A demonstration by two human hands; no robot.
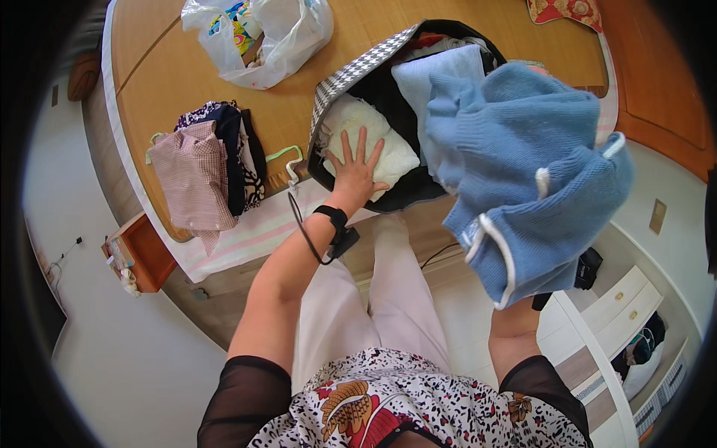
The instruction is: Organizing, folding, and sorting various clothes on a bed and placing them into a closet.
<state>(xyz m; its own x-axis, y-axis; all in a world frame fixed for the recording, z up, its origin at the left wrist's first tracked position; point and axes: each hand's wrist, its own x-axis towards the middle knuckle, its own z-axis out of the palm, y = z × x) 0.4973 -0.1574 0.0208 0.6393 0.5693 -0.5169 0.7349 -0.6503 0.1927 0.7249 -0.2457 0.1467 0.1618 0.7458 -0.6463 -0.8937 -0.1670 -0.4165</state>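
My left hand [355,165] lies with fingers spread on a folded cream-white cloth [400,157] inside a fabric storage box [350,70] with a houndstooth outer wall and black lining. A folded pale-blue knit garment [409,84] rests at the right side of the box. My raised right arm [512,330] holds up a blue knitted sweater [532,129] with white trim, which hangs in loose folds over the box's right side. The sweater covers my right hand, so its fingers are hidden.
Folded clothes, with a pink checked shirt [187,173] on top, lie left on the bed [280,112]. A white plastic bag [297,39] with colourful fabric stands at the back. A red patterned cushion [566,14] is far right. An open wooden drawer [148,252] stands left.
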